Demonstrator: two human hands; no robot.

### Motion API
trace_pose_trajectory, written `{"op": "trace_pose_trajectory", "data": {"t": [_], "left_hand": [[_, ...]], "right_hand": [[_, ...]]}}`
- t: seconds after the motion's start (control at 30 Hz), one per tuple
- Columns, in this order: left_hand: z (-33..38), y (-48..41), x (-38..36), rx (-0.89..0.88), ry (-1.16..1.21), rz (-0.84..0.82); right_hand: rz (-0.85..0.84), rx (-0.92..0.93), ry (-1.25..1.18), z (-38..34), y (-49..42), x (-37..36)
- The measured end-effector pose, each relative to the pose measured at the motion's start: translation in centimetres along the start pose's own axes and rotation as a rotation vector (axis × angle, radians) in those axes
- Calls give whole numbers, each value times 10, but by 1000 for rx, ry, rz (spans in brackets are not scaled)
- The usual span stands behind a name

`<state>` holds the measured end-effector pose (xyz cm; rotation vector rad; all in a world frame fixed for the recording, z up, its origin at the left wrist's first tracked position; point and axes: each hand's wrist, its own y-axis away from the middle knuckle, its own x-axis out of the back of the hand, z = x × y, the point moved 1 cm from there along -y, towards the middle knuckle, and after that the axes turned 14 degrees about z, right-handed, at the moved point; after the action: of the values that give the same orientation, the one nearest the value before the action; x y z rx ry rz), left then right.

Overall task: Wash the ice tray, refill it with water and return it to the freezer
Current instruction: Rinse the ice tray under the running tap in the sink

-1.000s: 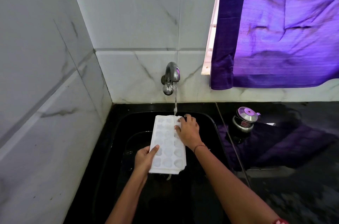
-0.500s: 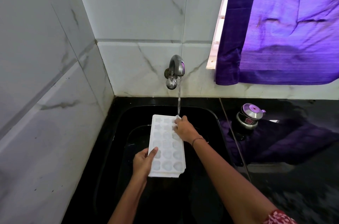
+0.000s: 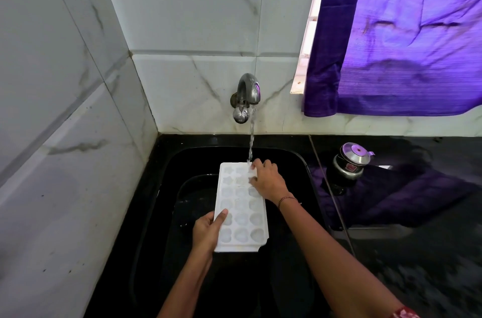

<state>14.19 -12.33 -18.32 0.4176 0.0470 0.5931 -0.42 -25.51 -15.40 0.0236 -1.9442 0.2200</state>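
Observation:
A white ice tray point(image 3: 241, 216) with shaped cells is held level over the black sink point(image 3: 302, 161). My left hand point(image 3: 207, 233) grips its near left edge, thumb on top. My right hand point(image 3: 266, 179) rests on the tray's far right corner, fingers over the cells there. A steel wall tap point(image 3: 246, 95) runs a thin stream of water point(image 3: 251, 140) that lands on the far right corner of the tray, beside my right fingers.
Marble-tiled walls close in at the left and back. A black counter point(image 3: 417, 252) lies right of the sink, with a small steel lidded pot point(image 3: 349, 161) on it. A purple curtain point(image 3: 404, 38) hangs over the window at the upper right.
The view has tilted down a little, so tap and sink sit lower in frame. My right hand has slid slightly on the tray's far corner; the left grip is unchanged.

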Motion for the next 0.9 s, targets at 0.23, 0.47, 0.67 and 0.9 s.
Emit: {"op": "trace_pose_trajectory", "data": {"t": [0.23, 0.47, 0.67, 0.9], "left_hand": [[3, -5, -6, -38, -29, -29], [5, -3, -10, -41, -37, -51], [8, -2, -12, -52, -42, -62], [7, -2, -11, -41, -42, -76]], "right_hand": [[113, 131, 101, -1, 7, 6], [78, 80, 74, 0, 6, 5], [54, 98, 94, 2, 2, 8], [-22, 113, 140, 6, -1, 12]]}}
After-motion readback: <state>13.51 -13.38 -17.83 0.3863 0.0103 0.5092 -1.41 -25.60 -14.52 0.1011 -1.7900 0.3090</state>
